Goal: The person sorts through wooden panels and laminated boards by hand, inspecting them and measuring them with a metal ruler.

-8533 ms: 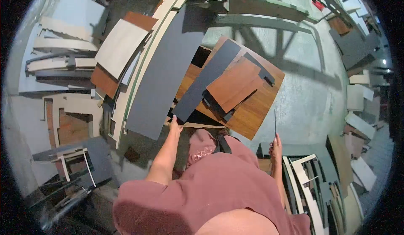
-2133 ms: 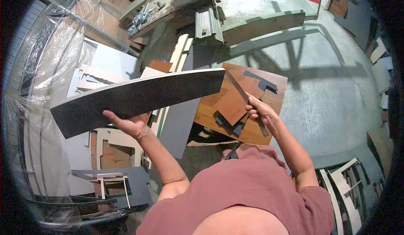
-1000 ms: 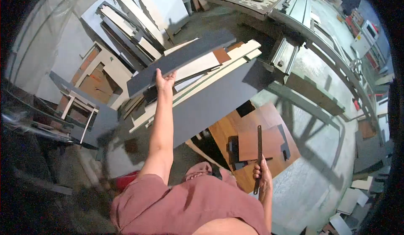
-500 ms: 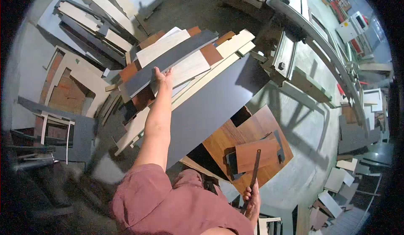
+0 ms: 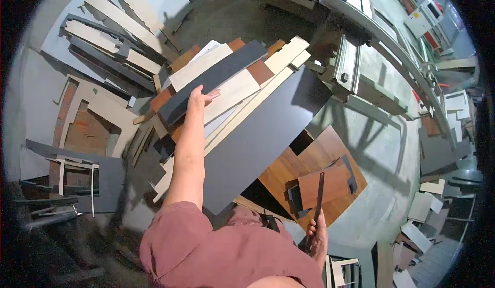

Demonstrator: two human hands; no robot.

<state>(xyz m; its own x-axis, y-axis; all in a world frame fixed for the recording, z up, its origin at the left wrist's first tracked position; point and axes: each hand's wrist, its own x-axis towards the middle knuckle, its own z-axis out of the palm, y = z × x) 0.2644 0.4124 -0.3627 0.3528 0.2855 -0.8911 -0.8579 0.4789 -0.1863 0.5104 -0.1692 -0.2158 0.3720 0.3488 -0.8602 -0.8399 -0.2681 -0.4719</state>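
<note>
My left hand point(image 5: 201, 98) reaches out over a stack of cut boards, fingers apart and palm turned up. Its fingertips overlap the near edge of a dark grey board point(image 5: 216, 77) and the end of a pale wood-grain board point(image 5: 232, 96). Low on the right, my right hand point(image 5: 318, 236) is closed around a dark, narrow ruler point(image 5: 320, 198) that points upward, its lower end hidden by the hand. Under the stack lies a large grey panel point(image 5: 258, 138). Behind the ruler is a reddish-brown board piece point(image 5: 322, 187) on a brown wood-grain panel point(image 5: 345, 154).
A machine with a metal rail point(image 5: 348, 64) stands at the upper right. Offcuts point(image 5: 113, 46) lean on a pale panel at the upper left, with a cut-out board frame point(image 5: 98, 113) below them. More scraps point(image 5: 417, 236) lie along the right side.
My left hand has turned, its fingers now stretching rightward toward the pale board. The grey board beside it has tilted slightly. My right hand still holds the ruler, and the view has shifted a little.
</note>
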